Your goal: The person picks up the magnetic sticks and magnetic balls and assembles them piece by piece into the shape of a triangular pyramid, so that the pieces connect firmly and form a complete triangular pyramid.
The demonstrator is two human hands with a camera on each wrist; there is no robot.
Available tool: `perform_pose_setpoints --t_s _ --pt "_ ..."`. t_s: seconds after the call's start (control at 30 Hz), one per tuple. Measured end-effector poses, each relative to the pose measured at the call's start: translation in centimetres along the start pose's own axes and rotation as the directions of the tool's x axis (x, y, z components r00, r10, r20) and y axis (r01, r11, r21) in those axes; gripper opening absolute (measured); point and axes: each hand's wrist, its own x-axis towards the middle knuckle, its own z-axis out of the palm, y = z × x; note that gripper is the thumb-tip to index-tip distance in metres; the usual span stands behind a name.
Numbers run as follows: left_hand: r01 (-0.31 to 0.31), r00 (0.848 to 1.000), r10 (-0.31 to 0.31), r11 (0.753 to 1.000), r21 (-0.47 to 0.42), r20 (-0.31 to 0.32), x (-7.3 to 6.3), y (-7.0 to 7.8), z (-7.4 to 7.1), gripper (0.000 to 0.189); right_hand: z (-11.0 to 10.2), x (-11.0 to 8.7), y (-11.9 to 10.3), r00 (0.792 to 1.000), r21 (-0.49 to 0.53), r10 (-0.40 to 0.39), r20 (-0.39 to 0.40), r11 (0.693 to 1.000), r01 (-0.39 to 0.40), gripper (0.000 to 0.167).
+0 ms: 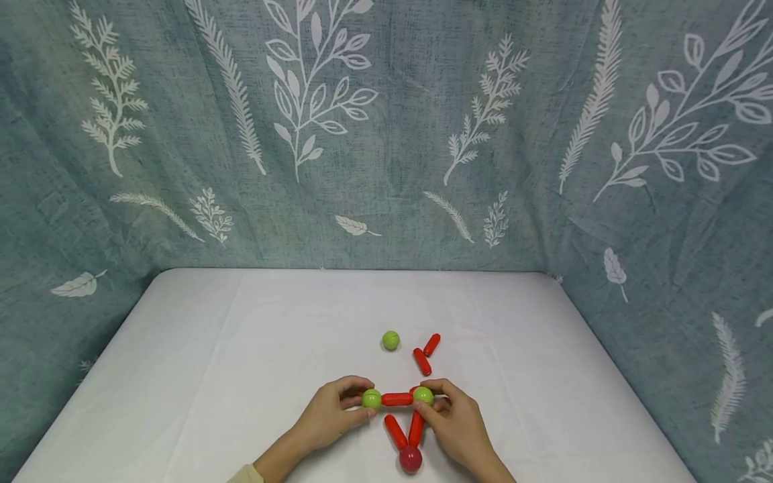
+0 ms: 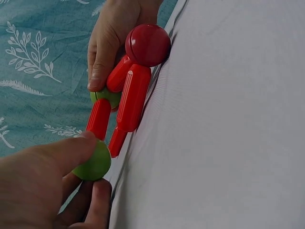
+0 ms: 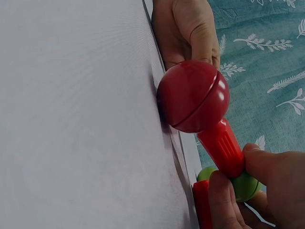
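Observation:
My left hand point(image 1: 329, 412) pinches a green ball point(image 1: 371, 399) between thumb and fingers. A second green ball point(image 1: 423, 396) is held by my right hand point(image 1: 455, 422). A red rod point(image 1: 396, 400) spans the two balls. From the right-hand ball another red rod point(image 1: 416, 428) runs toward me to a dark red ball point(image 1: 410, 459). A further red rod point(image 1: 395, 431) slants from that dark red ball, its far end free of the left green ball. Red shows behind the right-hand green ball, mostly hidden. In the right wrist view, fingers partly cover the green ball point(image 3: 245, 186).
Beyond my hands, a loose green ball point(image 1: 390, 340) lies on the white tabletop point(image 1: 290, 329). To its right are two loose red rods, one nearer point(image 1: 422, 362) and one farther point(image 1: 431, 345). A leaf-patterned curtain point(image 1: 386, 134) hangs behind the table.

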Motion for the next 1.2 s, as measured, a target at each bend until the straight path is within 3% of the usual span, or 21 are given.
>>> perform_pose_setpoints --t_s 0.3,0.57,0.97,1.2 --pt "-0.038 0.999 0.038 0.999 -0.012 0.022 -0.2 -0.2 0.1 0.042 0.1 0.1 0.1 1.000 -0.018 0.012 0.012 1.000 -0.011 0.035" --pt "-0.059 0.997 0.057 0.997 0.040 0.046 -0.5 -0.1 -0.5 0.042 0.4 0.1 0.3 1.000 -0.015 -0.005 0.024 1.000 0.006 0.036" --pt "-0.049 0.998 0.046 0.996 0.078 0.035 -0.8 -0.2 -1.2 0.039 0.3 0.2 0.3 0.994 0.107 -0.088 0.066 0.991 0.080 0.042" --pt "-0.051 0.998 0.048 0.995 0.083 0.030 -0.9 -0.3 -1.5 0.039 0.4 0.1 0.4 0.992 0.146 -0.065 0.104 0.988 0.049 0.046"
